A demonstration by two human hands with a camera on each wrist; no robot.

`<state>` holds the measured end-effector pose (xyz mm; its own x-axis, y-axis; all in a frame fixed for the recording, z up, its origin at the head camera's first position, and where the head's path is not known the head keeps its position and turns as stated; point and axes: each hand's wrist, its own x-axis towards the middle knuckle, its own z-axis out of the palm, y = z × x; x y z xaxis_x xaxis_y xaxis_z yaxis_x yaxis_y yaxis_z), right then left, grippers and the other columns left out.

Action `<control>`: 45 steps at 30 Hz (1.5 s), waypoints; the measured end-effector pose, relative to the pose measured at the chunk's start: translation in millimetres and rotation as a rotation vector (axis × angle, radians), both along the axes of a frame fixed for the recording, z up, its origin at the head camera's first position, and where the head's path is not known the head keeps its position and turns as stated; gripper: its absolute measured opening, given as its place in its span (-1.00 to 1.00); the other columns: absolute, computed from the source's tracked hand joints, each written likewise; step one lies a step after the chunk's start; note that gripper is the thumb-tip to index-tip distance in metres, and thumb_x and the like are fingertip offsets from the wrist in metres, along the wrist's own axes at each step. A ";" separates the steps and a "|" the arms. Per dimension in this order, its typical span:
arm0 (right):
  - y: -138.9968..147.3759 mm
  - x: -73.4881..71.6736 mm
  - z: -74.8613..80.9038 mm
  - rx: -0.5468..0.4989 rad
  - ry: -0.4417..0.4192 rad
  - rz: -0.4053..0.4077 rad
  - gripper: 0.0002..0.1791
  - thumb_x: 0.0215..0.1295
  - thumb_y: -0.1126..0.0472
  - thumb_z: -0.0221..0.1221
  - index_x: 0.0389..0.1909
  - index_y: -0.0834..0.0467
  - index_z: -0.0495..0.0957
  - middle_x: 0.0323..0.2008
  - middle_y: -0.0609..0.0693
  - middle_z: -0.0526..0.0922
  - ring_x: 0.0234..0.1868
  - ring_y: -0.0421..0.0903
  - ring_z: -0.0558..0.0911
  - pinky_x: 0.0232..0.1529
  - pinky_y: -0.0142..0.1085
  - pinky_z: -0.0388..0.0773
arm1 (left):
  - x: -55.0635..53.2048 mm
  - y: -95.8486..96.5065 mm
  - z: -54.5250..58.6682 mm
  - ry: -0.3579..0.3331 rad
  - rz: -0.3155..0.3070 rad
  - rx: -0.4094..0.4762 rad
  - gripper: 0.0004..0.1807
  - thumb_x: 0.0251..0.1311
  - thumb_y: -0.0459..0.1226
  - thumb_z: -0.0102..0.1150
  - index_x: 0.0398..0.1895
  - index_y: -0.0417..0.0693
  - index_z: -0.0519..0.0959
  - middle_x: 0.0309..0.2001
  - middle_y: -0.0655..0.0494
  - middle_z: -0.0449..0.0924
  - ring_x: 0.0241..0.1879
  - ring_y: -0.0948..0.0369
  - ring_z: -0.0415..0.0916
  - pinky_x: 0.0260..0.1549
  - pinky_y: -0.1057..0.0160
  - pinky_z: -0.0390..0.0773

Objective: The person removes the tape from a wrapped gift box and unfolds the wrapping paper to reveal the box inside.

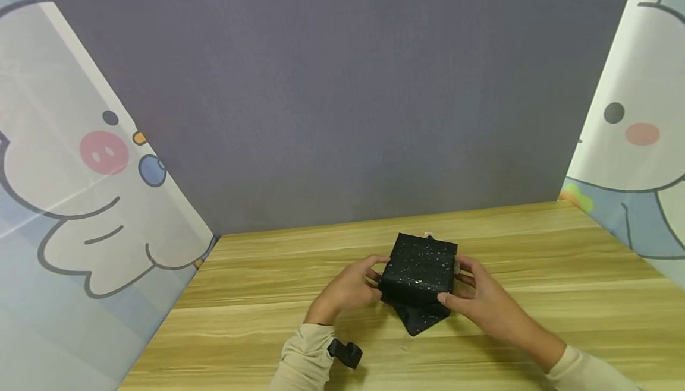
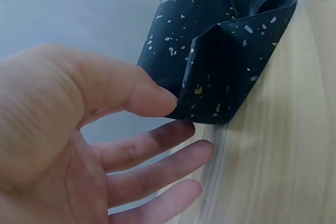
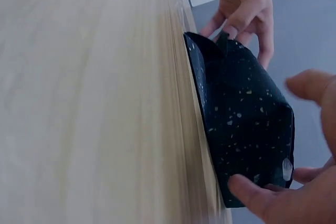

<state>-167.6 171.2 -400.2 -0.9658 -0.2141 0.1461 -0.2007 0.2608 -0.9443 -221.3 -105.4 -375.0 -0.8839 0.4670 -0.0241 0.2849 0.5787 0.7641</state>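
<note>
A boxy package in black wrapping paper with white and gold specks lies on the table. Its near end has a loose pointed flap, and the left wrist view shows folded paper edges there. At the package's left side my left hand pinches a paper corner between thumb and index finger; the other fingers spread below. On the right, my right hand is spread around the near corner. In the right wrist view one fingertip touches the paper, while another digit stands apart from it. The package's underside is hidden.
The wood-grain table ends at a grey panel behind. Cartoon-printed sheets flank both sides. A small clear piece, apparently tape, sits in front of the package. My left wrist carries a black strap.
</note>
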 end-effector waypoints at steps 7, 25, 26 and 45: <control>-1.5 1.7 -1.0 0.013 -0.004 -0.007 -0.01 0.28 0.29 0.35 0.46 0.49 -0.12 0.33 0.60 0.14 0.23 0.46 0.43 -0.01 -0.17 0.62 | 0.2 1.6 0.2 -0.007 -0.008 0.017 -0.21 0.04 -0.57 0.29 0.37 0.18 0.45 -0.14 0.13 0.62 -0.13 0.16 0.62 -0.21 0.17 0.59; 1.7 0.2 -0.7 0.096 0.041 -0.020 0.02 0.05 0.47 0.20 0.48 0.49 -0.17 0.42 0.54 0.03 0.34 0.48 0.27 0.14 0.06 0.49 | -0.5 -0.9 -0.4 -0.015 -0.052 0.020 -0.24 0.11 -0.53 0.29 0.38 0.18 0.44 -0.12 0.09 0.64 -0.18 0.22 0.60 -0.31 0.25 0.56; 1.8 0.2 -0.5 0.096 0.038 -0.019 0.02 0.05 0.46 0.20 0.48 0.48 -0.17 0.42 0.54 0.03 0.35 0.48 0.27 0.15 0.07 0.48 | -0.3 -0.2 -0.1 -0.019 -0.044 0.019 -0.27 0.14 -0.49 0.31 0.38 0.18 0.44 -0.13 0.10 0.64 -0.18 0.22 0.60 -0.27 0.23 0.56; 4.8 -1.2 -2.9 0.129 0.014 0.011 0.05 0.10 0.44 0.19 0.51 0.46 -0.25 0.48 0.54 -0.13 0.35 0.49 0.26 0.15 0.06 0.48 | 9.4 15.3 -0.3 0.029 0.007 -0.098 -0.12 0.09 -0.34 0.47 0.46 0.23 0.26 -0.07 0.15 0.59 -0.18 0.25 0.58 -0.26 0.15 0.55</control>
<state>-168.8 176.0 -403.2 -0.9613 -0.2426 0.1306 -0.2175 0.3776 -0.9001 -211.8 -90.1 -375.3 -0.8883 0.4571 -0.0438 0.3015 0.6525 0.6952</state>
